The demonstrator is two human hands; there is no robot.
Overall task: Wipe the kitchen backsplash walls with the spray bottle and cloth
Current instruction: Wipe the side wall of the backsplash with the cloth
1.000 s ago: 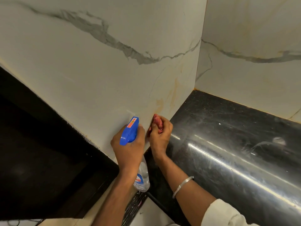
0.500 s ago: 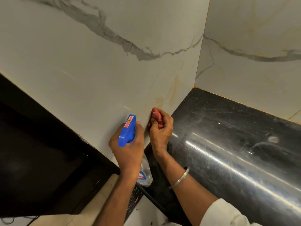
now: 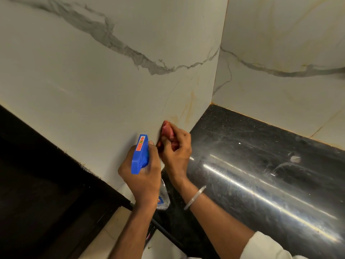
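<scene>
- Left hand [image 3: 143, 178] grips spray bottle [image 3: 140, 154], blue head up, nozzle toward backsplash wall [image 3: 93, 90].
- Right hand [image 3: 176, 152], just right of left, holds bunched red cloth [image 3: 166, 130] against wall, near its bottom edge.
- Silver bangle [image 3: 195, 197] on right wrist, white sleeve [image 3: 265, 247] below it.
- Glossy black counter [image 3: 261, 165] right of both hands.
- Yellowish streaks [image 3: 190, 107] on wall just above cloth.

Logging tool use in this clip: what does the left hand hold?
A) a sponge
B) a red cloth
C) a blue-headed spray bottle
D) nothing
C: the left hand grips the spray bottle below its blue head, while the right hand holds the red cloth against the backsplash wall.
</scene>
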